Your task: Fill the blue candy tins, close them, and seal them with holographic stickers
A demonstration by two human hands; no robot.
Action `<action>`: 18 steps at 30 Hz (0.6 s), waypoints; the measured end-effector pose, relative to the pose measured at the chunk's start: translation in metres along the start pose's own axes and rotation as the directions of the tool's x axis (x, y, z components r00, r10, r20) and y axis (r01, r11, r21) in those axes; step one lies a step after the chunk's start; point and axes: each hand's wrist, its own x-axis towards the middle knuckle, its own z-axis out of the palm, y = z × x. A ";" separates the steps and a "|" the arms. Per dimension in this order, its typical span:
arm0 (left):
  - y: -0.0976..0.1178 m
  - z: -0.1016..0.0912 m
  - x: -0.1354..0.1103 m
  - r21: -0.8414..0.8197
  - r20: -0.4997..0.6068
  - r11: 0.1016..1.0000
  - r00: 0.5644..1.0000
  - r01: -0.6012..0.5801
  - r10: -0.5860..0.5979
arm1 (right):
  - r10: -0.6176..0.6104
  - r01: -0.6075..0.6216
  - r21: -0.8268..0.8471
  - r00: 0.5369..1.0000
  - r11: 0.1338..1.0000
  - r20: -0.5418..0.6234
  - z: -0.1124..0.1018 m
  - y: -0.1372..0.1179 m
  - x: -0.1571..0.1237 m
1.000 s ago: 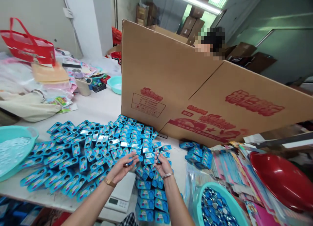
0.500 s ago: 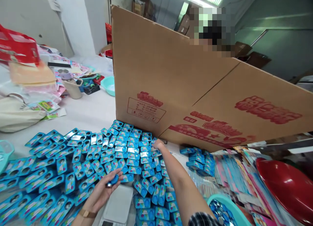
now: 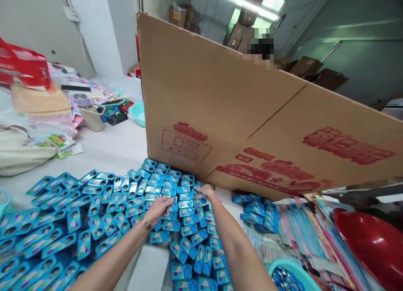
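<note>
A white desk (image 3: 113, 148) carries a crowded spread of flat blue tins (image 3: 94, 207). A printed cardboard sheet (image 3: 220, 114) stands on edge just behind them. A teal basin (image 3: 137, 112) sits by its left end.

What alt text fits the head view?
Two bare hands touch a dense spread of small blue tins on a white table: left hand mid-pile, right hand beside a tall cardboard sheet printed in red. A red bowl sits at right.

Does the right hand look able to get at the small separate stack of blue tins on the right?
Probably yes. The right hand rests at the edge of the spread tins by the cardboard box, and the separate stack lies just beside it on the table with nothing standing between them.
</note>
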 end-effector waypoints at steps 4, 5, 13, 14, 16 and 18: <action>0.028 0.043 0.080 0.100 0.012 0.995 1.000 -0.005 0.004 | -0.047 0.031 0.376 0.998 0.926 0.033 -0.001 0.037 -0.025; 0.031 0.052 0.096 0.107 0.028 0.994 1.000 -0.002 -0.001 | -0.058 0.037 0.439 0.998 0.898 0.034 0.000 0.046 -0.030; 0.020 0.053 0.122 -0.067 0.190 0.997 0.980 -0.045 0.057 | -0.013 -0.015 0.325 0.996 0.945 0.085 0.003 0.040 -0.011; 0.019 0.048 0.118 -0.101 0.204 0.993 0.976 -0.054 0.073 | 0.000 -0.023 0.252 0.996 0.967 0.089 0.002 0.031 -0.001; 0.017 0.039 0.112 -0.160 0.224 0.985 0.970 -0.060 0.095 | 0.033 -0.042 0.094 0.995 0.995 0.096 -0.001 0.015 0.018; 0.016 0.030 0.105 -0.209 0.228 0.977 0.968 -0.051 0.100 | 0.062 -0.056 -0.061 0.992 0.997 0.105 -0.001 0.001 0.031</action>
